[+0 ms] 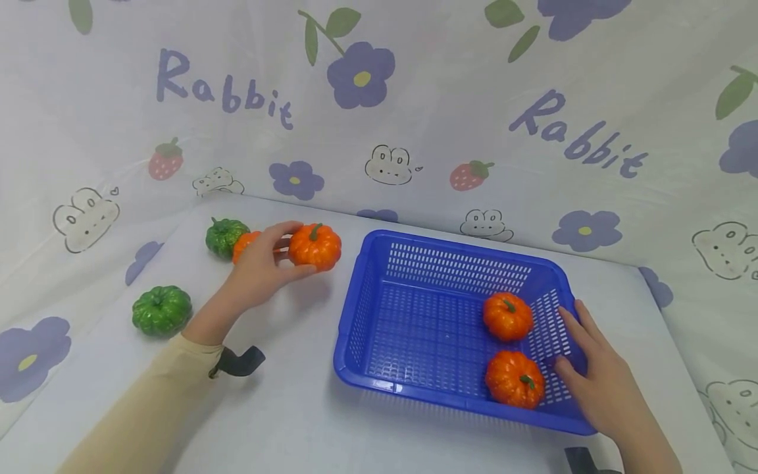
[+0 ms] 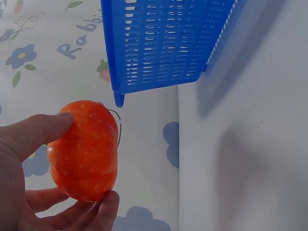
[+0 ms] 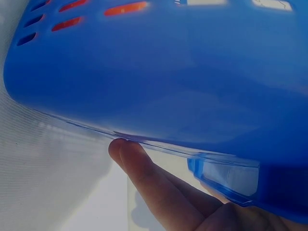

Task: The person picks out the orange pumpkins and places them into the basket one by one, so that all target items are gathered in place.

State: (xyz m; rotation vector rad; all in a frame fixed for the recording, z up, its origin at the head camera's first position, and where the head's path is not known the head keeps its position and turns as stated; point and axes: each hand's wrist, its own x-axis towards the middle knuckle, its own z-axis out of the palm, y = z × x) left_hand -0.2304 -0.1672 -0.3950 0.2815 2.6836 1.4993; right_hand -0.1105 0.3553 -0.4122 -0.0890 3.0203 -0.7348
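My left hand (image 1: 260, 266) grips an orange toy pumpkin (image 1: 316, 248) with a green stem, left of the basket. In the left wrist view, thumb and fingers (image 2: 107, 211) hold opposite sides of this pumpkin (image 2: 86, 154), which is raised off the table. The right hand (image 1: 606, 382) holds the right rim of a blue plastic basket (image 1: 458, 242), with its thumb over the inner side. From the right wrist, fingers (image 3: 154, 187) show against the outside of the basket (image 3: 144, 86). Inside, at the right, lie two orange pumpkins, one farther back (image 1: 508, 317) and one nearer (image 1: 514, 380).
Beyond the left forearm sit a dark green pumpkin (image 1: 227, 238) and another orange pumpkin (image 1: 244, 245), partly hidden by the hand. A green pumpkin (image 1: 161, 311) lies nearer on the white table (image 1: 284, 408). A printed cloth (image 1: 426, 99) hangs behind.
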